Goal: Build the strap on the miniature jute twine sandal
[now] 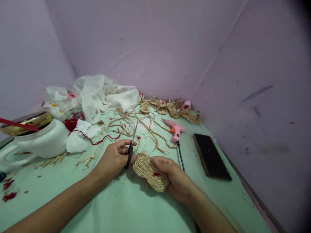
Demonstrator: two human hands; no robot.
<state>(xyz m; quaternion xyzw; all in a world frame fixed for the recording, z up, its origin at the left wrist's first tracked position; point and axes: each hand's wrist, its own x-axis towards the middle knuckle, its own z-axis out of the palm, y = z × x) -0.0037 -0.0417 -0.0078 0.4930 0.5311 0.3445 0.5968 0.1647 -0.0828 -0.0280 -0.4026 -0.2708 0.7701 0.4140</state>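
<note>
My left hand [119, 155] is closed on a pair of scissors [130, 155] with black handles, the thin blades pointing up and away. In my right hand [173, 176] is a woven straw sole [148, 170], coiled from twisted cord in an elongated shape, with a small red spot near my thumb. The sole is tilted above the table, its near edge facing me. My left fingertips are at its upper left edge; whether they pinch it, I cannot tell. Just beyond lies a short piece of straw cord with a red tip [138, 138].
Loose braided straw cord [145, 124] spreads over the green tabletop [116, 207]. A pink glue gun [175, 128] and a phone [211, 157] lie right. Several small woven slippers [173, 110] line the back wall. Left are a white pot [43, 139], red yarn [97, 141] and plastic bags [104, 94].
</note>
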